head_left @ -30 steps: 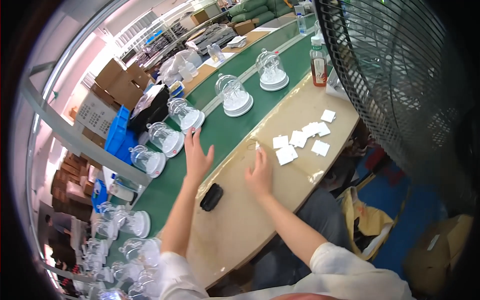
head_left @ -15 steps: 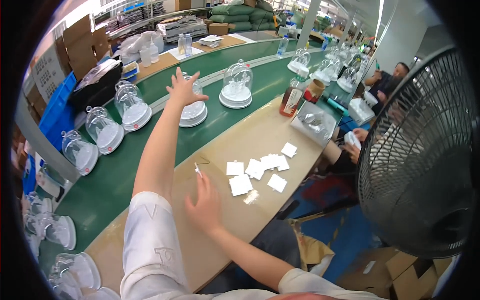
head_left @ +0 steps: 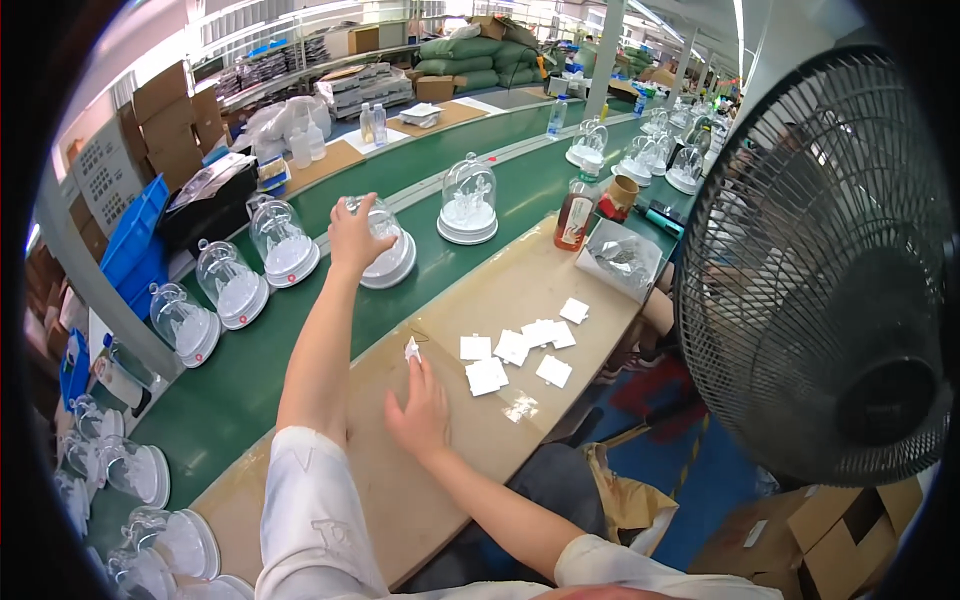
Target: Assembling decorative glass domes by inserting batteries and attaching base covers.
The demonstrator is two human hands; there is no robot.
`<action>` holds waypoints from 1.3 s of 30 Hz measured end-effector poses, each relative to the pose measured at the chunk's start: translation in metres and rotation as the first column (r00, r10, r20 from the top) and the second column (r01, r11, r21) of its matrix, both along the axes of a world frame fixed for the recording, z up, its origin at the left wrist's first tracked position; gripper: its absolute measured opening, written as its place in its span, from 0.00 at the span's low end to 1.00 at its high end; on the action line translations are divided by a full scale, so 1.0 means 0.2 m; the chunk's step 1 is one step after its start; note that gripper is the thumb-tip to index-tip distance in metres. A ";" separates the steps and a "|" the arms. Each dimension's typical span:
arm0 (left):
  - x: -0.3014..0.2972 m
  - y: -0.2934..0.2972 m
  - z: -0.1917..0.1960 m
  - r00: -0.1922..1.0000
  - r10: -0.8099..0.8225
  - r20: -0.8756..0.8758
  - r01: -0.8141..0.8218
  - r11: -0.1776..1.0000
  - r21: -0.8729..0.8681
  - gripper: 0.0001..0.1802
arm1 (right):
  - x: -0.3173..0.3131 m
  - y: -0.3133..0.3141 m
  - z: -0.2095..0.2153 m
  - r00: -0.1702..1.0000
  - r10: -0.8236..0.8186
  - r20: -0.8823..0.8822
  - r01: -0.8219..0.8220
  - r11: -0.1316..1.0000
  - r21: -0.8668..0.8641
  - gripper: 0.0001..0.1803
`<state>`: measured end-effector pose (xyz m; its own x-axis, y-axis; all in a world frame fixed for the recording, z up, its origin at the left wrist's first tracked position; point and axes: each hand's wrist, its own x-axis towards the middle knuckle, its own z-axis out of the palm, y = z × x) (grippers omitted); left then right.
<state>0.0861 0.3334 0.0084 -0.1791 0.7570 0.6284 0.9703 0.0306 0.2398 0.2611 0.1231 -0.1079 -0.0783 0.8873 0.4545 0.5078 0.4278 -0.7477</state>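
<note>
My left hand (head_left: 356, 236) reaches out over the green conveyor belt (head_left: 260, 370) and is closed around a clear glass dome on a white base (head_left: 385, 250). My right hand (head_left: 420, 400) rests flat on the tan worktable (head_left: 500, 290), its fingertips at a small white tag (head_left: 412, 349). Several small white square packets (head_left: 515, 350) lie just right of that hand. More domes on white bases (head_left: 283, 242) ride the belt to the left, and another dome (head_left: 468, 200) sits to the right.
A large black fan (head_left: 820, 270) stands close on the right. A brown bottle (head_left: 573, 214), a cup and a clear bag (head_left: 620, 262) sit at the table's far end. Cardboard boxes (head_left: 165, 110) and blue crates (head_left: 130, 235) line the left. Another person sits behind the fan.
My view has swung right along the belt. My left hand has stretched farther and closed on a dome; my right hand has moved toward the white packets and lies flat near a tag.
</note>
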 end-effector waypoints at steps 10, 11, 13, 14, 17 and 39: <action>-0.05 -0.89 0.23 0.855 -0.241 0.459 0.086 0.939 0.332 0.46 | 0.00 0.03 -0.05 1.000 -0.026 0.003 0.026 0.998 -0.050 0.35; -0.07 -1.01 0.26 0.716 -0.333 0.614 0.070 0.908 0.412 0.47 | 0.00 0.02 -0.05 1.000 0.002 -0.002 -0.002 0.999 -0.044 0.35; -0.14 -1.18 0.26 0.735 -0.330 0.593 0.039 0.893 0.448 0.46 | 0.00 0.03 -0.07 1.000 -0.018 -0.024 0.018 1.000 -0.021 0.34; -0.11 -1.27 0.30 0.620 -0.452 0.641 0.053 0.840 0.541 0.46 | 0.01 0.05 -0.08 1.000 -0.010 -0.018 0.010 1.000 -0.010 0.34; -0.02 -1.56 0.44 0.453 -0.610 0.651 0.037 0.742 0.670 0.45 | 0.00 0.10 -0.12 0.997 -0.011 -0.081 0.010 1.000 -0.008 0.33; -0.26 -1.90 0.47 -0.048 -0.903 0.427 0.010 0.427 0.904 0.48 | -0.13 -0.22 1.06 0.054 0.443 -0.895 -0.578 0.744 0.334 0.24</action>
